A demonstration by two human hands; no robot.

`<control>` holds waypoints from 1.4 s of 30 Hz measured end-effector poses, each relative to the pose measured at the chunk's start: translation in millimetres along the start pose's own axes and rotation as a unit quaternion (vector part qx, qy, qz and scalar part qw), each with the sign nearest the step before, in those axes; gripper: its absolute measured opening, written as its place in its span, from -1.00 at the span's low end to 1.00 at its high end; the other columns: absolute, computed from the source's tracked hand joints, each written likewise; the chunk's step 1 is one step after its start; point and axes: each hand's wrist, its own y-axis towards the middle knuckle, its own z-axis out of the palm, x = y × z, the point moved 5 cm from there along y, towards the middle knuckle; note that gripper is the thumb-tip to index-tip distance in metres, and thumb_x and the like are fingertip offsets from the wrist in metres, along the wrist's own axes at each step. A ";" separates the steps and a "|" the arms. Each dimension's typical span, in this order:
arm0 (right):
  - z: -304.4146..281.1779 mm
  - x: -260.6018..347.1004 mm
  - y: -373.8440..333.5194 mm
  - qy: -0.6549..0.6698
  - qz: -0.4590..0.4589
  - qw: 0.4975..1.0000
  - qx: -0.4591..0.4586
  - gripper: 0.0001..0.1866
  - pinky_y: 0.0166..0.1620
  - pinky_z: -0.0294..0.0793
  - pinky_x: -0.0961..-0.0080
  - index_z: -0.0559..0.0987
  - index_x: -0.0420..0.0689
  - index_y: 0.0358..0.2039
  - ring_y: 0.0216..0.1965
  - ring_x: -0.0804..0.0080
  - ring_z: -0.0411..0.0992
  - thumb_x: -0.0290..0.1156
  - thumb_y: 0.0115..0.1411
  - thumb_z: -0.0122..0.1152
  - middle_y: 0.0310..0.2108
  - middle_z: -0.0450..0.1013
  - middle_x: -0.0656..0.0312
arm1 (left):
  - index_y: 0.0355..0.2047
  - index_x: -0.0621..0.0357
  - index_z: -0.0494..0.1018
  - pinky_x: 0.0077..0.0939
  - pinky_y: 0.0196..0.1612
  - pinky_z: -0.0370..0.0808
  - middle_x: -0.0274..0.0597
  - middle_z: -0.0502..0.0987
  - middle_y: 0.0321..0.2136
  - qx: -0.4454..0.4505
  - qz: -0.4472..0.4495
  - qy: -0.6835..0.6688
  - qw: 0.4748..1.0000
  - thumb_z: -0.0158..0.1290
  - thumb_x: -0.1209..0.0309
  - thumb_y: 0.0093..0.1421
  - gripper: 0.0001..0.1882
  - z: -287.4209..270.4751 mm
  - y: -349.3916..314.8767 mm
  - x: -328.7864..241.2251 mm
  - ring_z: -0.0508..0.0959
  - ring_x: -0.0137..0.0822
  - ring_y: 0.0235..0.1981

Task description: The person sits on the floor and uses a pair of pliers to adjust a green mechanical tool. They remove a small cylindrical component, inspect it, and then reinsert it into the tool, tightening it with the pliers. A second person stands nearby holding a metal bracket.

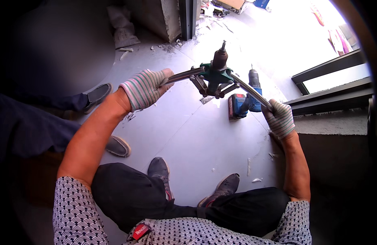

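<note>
A long-armed hand riveter (216, 76) with a green body hangs above the floor, its two metal handles spread wide apart. Its dark nose, ending in a thin tip, points away from me, and jointed links run from the body to each handle. My left hand (145, 89), in a striped knit glove, is closed round the end of the left handle. Gripping the end of the other handle is my right hand (280, 119), gloved the same way. Below the right handle, a blue cordless drill (252, 96) with a red-trimmed battery is on the floor.
At the left are another person's shoes (119, 146) and dark trousers. A dark metal frame (331, 69) stands at the right, beside a low ledge (333, 123). A pale sack (123, 28) leans near the wall. A small metal plate (205, 99) and debris (257, 180) lie about.
</note>
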 end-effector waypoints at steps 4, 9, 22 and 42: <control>-3.8 0.2 -5.7 0.006 0.003 1.000 0.011 -0.77 -0.51 0.36 0.24 0.46 -0.13 -0.51 -0.60 -0.06 0.34 -0.37 0.23 0.28 -0.65 0.34 -0.04 | -0.21 0.22 0.44 -0.26 -0.40 0.36 -0.02 0.25 -0.59 0.014 -0.027 -0.010 0.999 0.04 0.25 0.44 -0.75 4.9 1.8 0.4 0.18 -0.16 -0.52; 8.2 9.0 -9.6 0.118 0.042 0.992 0.017 -0.73 -0.52 0.31 0.39 0.46 -0.17 -0.53 -0.65 0.36 0.18 -0.39 0.26 0.30 -0.69 0.27 0.12 | -0.26 0.23 0.46 -0.39 -0.38 0.36 -0.29 0.24 -0.60 0.021 -0.046 -0.082 0.995 0.07 0.17 0.44 -0.68 25.0 -11.6 11.6 0.22 -0.42 -0.49; 63.7 75.6 -10.1 0.399 0.154 0.903 0.042 -0.58 -0.49 0.17 0.58 0.47 -0.17 -0.60 -0.54 0.73 0.08 -0.25 0.38 0.24 -0.66 0.17 0.53 | -0.26 0.16 0.44 -0.58 -0.43 0.49 -0.45 0.36 -0.62 0.097 -0.069 -0.421 0.899 -0.08 -0.06 0.46 -0.51 71.9 -6.9 -21.4 0.44 -0.57 -0.59; 123.2 128.5 -19.7 0.517 0.246 0.817 0.072 -0.52 -0.63 0.21 0.67 0.44 -0.02 -0.54 -0.73 0.72 0.27 0.04 0.42 0.13 -0.75 0.30 0.46 | -0.30 0.12 0.42 -0.49 -0.35 0.59 -0.32 0.49 -0.53 0.092 -0.039 -0.489 0.867 -0.18 -0.18 0.44 -0.42 90.8 2.4 -49.4 0.57 -0.47 -0.49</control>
